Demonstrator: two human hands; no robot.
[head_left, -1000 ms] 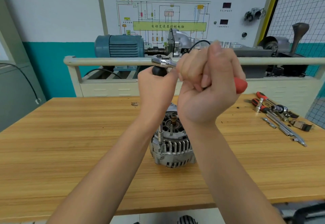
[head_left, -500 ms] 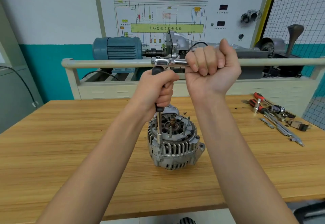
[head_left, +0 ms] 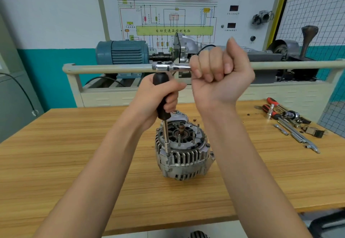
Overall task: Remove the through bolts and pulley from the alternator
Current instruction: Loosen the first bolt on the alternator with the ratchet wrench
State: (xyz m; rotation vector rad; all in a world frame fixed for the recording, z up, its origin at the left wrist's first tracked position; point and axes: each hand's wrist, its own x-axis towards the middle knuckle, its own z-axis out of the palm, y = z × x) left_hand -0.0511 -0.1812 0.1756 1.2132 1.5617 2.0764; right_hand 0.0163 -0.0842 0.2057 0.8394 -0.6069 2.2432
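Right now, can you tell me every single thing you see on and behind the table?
alternator: one, silver, middle of table
ratchet wrench: one, chrome, above alternator
extension driver: one, black handle, standing on alternator's edge
loose tools: several, red and silver, table's right
table: one, wooden
electric motor: one, blue, behind rail
wiring board: one, white, wall
left hand: grips driver handle
right hand: grips ratchet handle

Both bare forearms reaching forward and up, left hand (head_left: 158,95) wrapping its fingers around an upright black handle (head_left: 162,95), right hand (head_left: 221,77) clenching in a fist around a level ratchet (head_left: 171,67), palm side facing the camera, thumb pointing up
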